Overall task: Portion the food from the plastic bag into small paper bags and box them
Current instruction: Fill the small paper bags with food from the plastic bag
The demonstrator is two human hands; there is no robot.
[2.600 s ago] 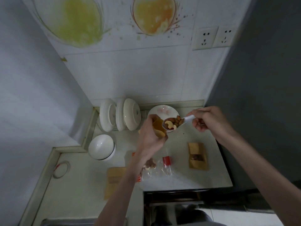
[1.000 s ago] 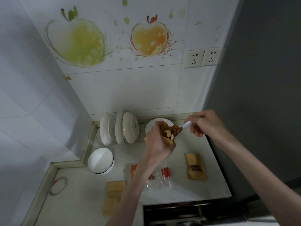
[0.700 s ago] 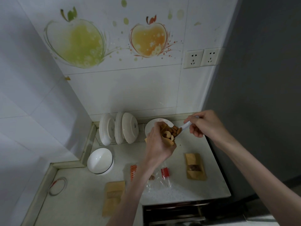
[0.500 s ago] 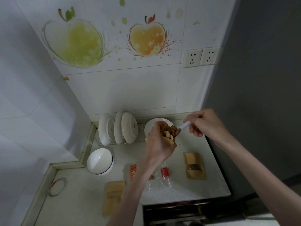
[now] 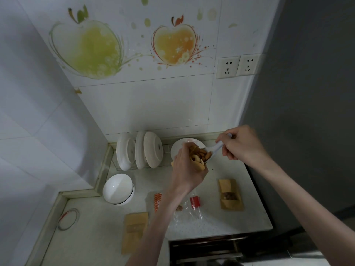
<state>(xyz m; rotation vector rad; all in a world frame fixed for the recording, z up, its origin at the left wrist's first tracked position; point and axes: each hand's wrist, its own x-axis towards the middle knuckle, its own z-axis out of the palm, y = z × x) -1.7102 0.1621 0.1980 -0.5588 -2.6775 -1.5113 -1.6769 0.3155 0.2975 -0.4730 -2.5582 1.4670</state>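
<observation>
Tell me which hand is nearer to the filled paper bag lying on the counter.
Left. The left hand hovers just left of and behind the filled paper bag, holding another bag; the right hand is farther back, holding the spoon.

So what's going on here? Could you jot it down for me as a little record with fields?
setting: kitchen counter in a tiled corner
left hand: holds a small paper bag open, above the counter
right hand: tips a white spoon of mixed nuts into that bag
filled bag: lies flat, right side of counter
spare paper bag: lies flat, front
plastic bag: nearly empty, under the left forearm
dishes: white bowl, plate
</observation>
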